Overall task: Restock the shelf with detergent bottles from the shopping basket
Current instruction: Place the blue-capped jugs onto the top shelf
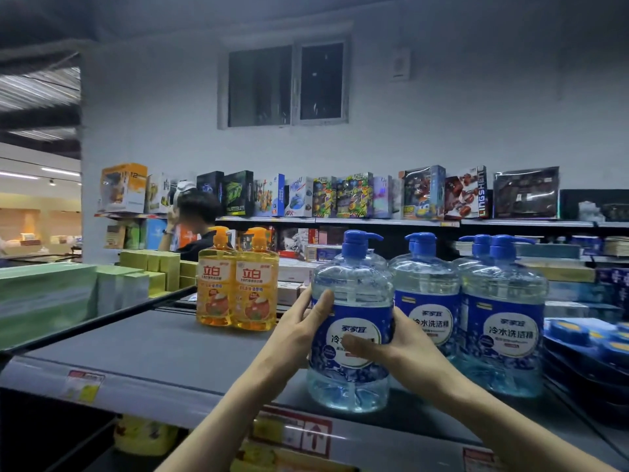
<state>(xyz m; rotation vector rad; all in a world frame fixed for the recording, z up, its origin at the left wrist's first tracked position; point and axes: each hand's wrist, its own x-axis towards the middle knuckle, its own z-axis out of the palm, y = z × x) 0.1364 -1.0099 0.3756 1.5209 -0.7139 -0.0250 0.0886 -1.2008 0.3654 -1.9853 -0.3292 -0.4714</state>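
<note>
Hands, left hand [308, 321] and right hand [391, 349], clasp bottle [350, 321] near shelf [153, 356] front edge.

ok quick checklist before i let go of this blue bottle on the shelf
1. Both hands on the blue bottle: ok, left hand on its left side, right hand across the label.
2. Bottle upright: ok, pump on top.
3. Base fully on the shelf: cannot tell; it sits near the front edge.
4. Gap to the neighbouring blue bottles: cannot tell; close beside them.
5. Label facing forward: ok.
6. Space left of it: ok, bare shelf up to the yellow bottles.
</note>
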